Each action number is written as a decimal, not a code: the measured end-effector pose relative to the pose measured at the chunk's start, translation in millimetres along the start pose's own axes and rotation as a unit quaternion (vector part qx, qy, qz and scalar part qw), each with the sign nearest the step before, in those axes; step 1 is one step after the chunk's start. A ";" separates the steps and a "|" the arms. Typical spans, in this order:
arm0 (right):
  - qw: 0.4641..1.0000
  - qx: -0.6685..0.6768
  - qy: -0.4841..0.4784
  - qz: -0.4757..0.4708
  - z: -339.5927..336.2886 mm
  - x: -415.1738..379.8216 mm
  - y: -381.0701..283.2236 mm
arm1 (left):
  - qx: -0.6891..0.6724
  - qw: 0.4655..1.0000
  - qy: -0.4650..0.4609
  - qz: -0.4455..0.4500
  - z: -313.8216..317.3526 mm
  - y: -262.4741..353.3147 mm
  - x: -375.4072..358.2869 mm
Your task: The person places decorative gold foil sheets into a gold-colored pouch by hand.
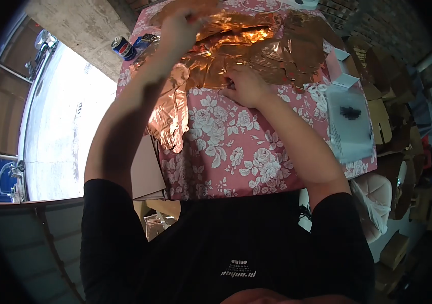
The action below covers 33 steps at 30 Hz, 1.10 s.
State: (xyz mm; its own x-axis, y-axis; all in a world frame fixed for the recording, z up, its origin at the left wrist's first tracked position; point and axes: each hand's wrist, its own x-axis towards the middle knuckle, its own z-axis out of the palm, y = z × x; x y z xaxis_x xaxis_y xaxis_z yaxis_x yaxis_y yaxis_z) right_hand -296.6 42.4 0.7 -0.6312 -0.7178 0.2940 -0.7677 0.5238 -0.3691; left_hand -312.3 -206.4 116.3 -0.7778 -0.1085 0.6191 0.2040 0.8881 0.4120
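Observation:
Flat, crinkled copper-coloured foil balloons [266,50] are spread over the far half of a table with a pink floral cloth [226,152]. My left hand [178,34] reaches to the far left over the foil, close to a rounded copper piece [195,7] at the back edge; its fingers are blurred. At the near edge of the foil, my right hand [249,87] rests with thumb and fingers curled together on the balloon's border. Another foil balloon [173,109] with small tabs hangs over the table's left side, below my left forearm.
A blue can [123,47] stands at the far left. On the right are an open white box [341,67], white cord [318,96] and a clear plastic bag [350,124]. Cardboard [145,172] leans at the left edge; a padded stool [375,202] stands at the right.

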 end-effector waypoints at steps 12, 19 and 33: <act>0.975 -0.056 0.189 -0.103 9.9 -13.7 0.2 | 0.001 0.997 0.067 0.048 -145.6 125.0 70.4; 0.876 -0.024 0.457 -0.150 -111.0 -105.4 -101.0 | -0.065 0.997 -0.010 0.026 -197.5 206.2 16.5; 0.813 0.556 -0.001 0.172 -192.5 -175.5 -130.6 | -0.213 0.966 -0.129 0.076 -216.4 167.5 -16.1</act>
State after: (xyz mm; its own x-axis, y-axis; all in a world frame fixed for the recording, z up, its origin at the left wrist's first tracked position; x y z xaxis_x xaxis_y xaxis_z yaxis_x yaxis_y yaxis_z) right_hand -106.9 188.3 167.0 -0.7859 -0.6183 0.0037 0.0296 -0.0436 -0.9986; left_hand -137.0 -152.5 320.0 -0.8306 0.1715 0.5298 0.5105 0.6144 0.6016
